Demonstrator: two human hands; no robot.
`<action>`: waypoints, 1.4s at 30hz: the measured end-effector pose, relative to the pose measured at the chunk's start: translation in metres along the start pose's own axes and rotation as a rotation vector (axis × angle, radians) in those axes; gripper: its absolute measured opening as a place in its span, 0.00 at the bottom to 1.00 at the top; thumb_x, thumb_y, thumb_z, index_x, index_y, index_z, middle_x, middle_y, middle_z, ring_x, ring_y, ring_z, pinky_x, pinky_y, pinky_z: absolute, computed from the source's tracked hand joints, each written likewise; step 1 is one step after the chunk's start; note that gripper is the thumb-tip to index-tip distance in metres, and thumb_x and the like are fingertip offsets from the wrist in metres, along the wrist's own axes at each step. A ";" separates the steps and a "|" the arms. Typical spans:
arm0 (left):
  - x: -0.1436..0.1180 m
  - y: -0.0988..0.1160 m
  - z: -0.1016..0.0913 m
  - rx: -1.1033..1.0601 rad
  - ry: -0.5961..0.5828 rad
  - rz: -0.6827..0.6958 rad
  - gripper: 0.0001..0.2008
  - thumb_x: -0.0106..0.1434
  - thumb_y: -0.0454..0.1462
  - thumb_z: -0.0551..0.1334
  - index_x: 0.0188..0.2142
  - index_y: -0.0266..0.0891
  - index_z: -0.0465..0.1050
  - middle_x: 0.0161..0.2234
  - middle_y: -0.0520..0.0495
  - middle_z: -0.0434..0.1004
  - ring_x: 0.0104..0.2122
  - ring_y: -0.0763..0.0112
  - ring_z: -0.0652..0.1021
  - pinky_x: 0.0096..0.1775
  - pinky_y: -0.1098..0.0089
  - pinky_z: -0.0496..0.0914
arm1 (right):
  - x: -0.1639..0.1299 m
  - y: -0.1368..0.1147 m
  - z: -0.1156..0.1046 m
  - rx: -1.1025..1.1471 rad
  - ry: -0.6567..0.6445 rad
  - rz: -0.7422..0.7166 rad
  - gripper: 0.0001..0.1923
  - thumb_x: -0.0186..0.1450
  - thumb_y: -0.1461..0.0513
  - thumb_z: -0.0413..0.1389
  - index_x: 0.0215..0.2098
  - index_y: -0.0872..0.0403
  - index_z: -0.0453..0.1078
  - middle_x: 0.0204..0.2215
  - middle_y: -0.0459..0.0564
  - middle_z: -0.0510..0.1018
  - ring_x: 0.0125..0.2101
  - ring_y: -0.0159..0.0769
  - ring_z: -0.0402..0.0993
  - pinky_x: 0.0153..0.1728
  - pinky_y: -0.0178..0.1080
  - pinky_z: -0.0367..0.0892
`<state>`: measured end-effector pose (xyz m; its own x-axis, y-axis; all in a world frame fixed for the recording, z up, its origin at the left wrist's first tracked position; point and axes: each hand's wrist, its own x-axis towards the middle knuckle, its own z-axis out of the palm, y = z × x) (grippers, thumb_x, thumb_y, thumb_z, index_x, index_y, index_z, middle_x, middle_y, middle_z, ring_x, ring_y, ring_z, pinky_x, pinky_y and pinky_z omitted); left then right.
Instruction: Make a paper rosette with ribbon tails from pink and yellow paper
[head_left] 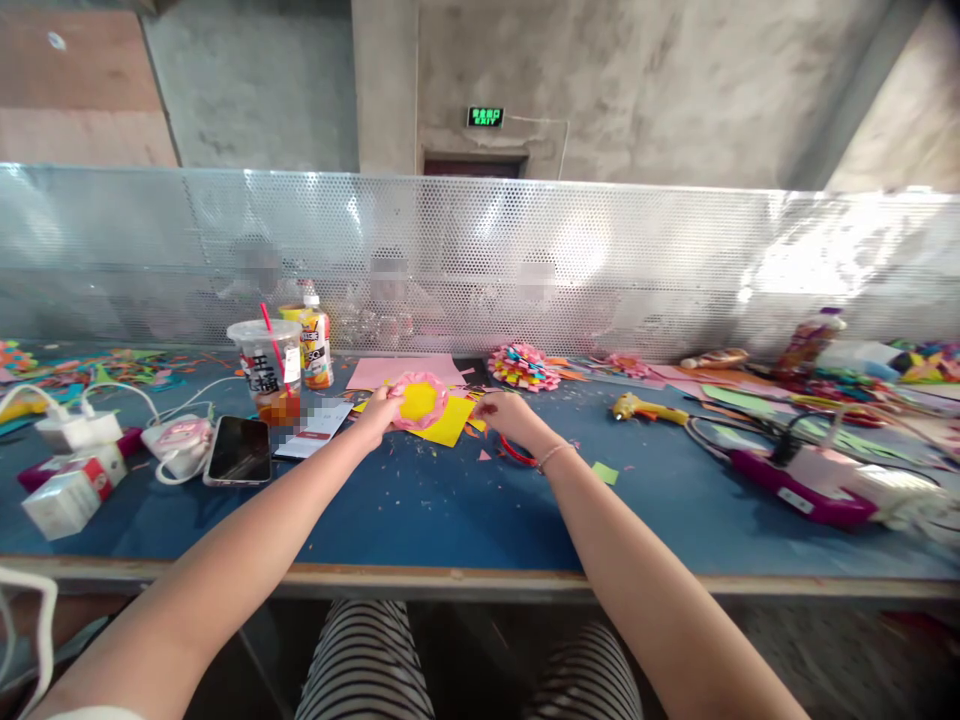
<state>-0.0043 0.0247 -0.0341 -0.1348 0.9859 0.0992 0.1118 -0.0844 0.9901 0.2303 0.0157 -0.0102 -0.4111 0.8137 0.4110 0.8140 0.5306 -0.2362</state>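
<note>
A pink ring that looks like twisted paper (398, 383) is gripped at its left side by my left hand (379, 416). Yellow paper (445, 424) lies behind and below the ring and shows through its middle. To the right of the ring is my right hand (504, 412), its fingers curled together near the paper's edge. Whatever they pinch, if anything, is too small to make out. A red loop like a scissors handle (516, 453) lies under the right wrist. Pink paper sheets (409, 371) rest just beyond the ring.
To the left stand a drink cup (251, 345) and a bottle (316, 345), with a phone (238, 450) nearby. A paper-strip pompom (523, 367) sits at the back. At right are a yellow glue gun (646, 409) and a purple power strip (799, 487). A perforated metal screen (660, 260) borders the table.
</note>
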 end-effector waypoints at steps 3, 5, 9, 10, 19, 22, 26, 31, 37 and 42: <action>-0.005 0.003 -0.001 -0.044 -0.067 -0.041 0.14 0.53 0.35 0.58 0.41 0.40 0.67 0.37 0.45 0.74 0.28 0.72 0.75 0.24 0.74 0.69 | -0.001 0.008 -0.003 0.002 0.068 0.094 0.11 0.56 0.66 0.50 0.30 0.58 0.74 0.29 0.49 0.78 0.28 0.30 0.71 0.30 0.29 0.61; -0.006 0.002 -0.001 -0.035 -0.153 -0.060 0.13 0.51 0.36 0.61 0.38 0.38 0.69 0.33 0.46 0.75 0.27 0.71 0.76 0.25 0.74 0.69 | -0.001 0.010 -0.002 -0.016 0.066 0.123 0.11 0.57 0.65 0.50 0.31 0.57 0.75 0.29 0.49 0.78 0.29 0.31 0.71 0.30 0.29 0.61; -0.008 -0.003 0.000 0.033 -0.416 0.006 0.12 0.47 0.36 0.65 0.33 0.35 0.73 0.28 0.46 0.76 0.28 0.70 0.76 0.30 0.71 0.70 | 0.000 0.011 0.004 -0.062 0.016 0.140 0.11 0.55 0.66 0.51 0.32 0.56 0.75 0.32 0.50 0.79 0.32 0.32 0.72 0.32 0.29 0.61; -0.009 -0.004 0.000 0.060 -0.450 0.038 0.12 0.46 0.35 0.66 0.33 0.34 0.73 0.28 0.46 0.76 0.28 0.70 0.76 0.32 0.71 0.70 | 0.000 0.012 0.005 -0.065 0.010 0.139 0.12 0.55 0.67 0.51 0.32 0.56 0.75 0.32 0.50 0.79 0.33 0.32 0.73 0.32 0.29 0.61; -0.010 0.000 0.000 0.201 -0.315 0.280 0.12 0.47 0.33 0.64 0.34 0.36 0.73 0.34 0.46 0.77 0.35 0.67 0.76 0.39 0.69 0.69 | 0.000 0.009 0.002 -0.047 0.040 0.139 0.12 0.57 0.64 0.50 0.32 0.57 0.75 0.32 0.51 0.78 0.32 0.33 0.72 0.33 0.30 0.61; -0.010 0.002 -0.001 0.212 -0.249 0.335 0.12 0.48 0.32 0.62 0.36 0.37 0.73 0.36 0.47 0.76 0.37 0.68 0.75 0.40 0.70 0.68 | 0.000 0.007 0.004 -0.027 0.014 0.082 0.12 0.57 0.63 0.50 0.31 0.57 0.75 0.30 0.50 0.78 0.30 0.32 0.71 0.30 0.30 0.61; -0.009 0.002 0.002 0.228 -0.229 0.344 0.13 0.48 0.32 0.62 0.36 0.38 0.72 0.36 0.48 0.75 0.37 0.69 0.74 0.40 0.71 0.68 | 0.001 0.005 0.009 -0.025 -0.028 0.052 0.12 0.58 0.63 0.50 0.32 0.56 0.75 0.30 0.49 0.78 0.29 0.32 0.71 0.29 0.30 0.61; -0.002 -0.003 0.003 0.382 -0.150 0.364 0.10 0.53 0.36 0.60 0.36 0.36 0.72 0.38 0.43 0.75 0.39 0.65 0.75 0.43 0.67 0.67 | 0.002 0.009 0.009 0.001 -0.010 0.109 0.14 0.59 0.68 0.46 0.36 0.56 0.74 0.37 0.50 0.77 0.37 0.34 0.72 0.38 0.30 0.62; 0.002 -0.004 -0.004 0.579 -0.106 0.441 0.09 0.53 0.30 0.58 0.32 0.38 0.74 0.37 0.43 0.77 0.40 0.63 0.75 0.46 0.65 0.65 | 0.003 0.017 0.009 -0.001 0.021 0.186 0.18 0.58 0.72 0.43 0.40 0.60 0.71 0.41 0.54 0.76 0.41 0.34 0.71 0.41 0.31 0.62; -0.008 -0.003 -0.003 0.660 -0.278 0.464 0.06 0.50 0.34 0.61 0.29 0.38 0.76 0.31 0.44 0.78 0.33 0.62 0.76 0.40 0.65 0.68 | 0.000 0.006 0.012 -0.003 -0.095 0.153 0.16 0.61 0.67 0.45 0.42 0.58 0.70 0.41 0.54 0.76 0.40 0.36 0.72 0.40 0.33 0.63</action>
<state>-0.0063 0.0165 -0.0373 0.3039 0.8790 0.3675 0.6583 -0.4725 0.5859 0.2307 0.0217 -0.0227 -0.3194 0.9037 0.2850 0.8712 0.3984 -0.2868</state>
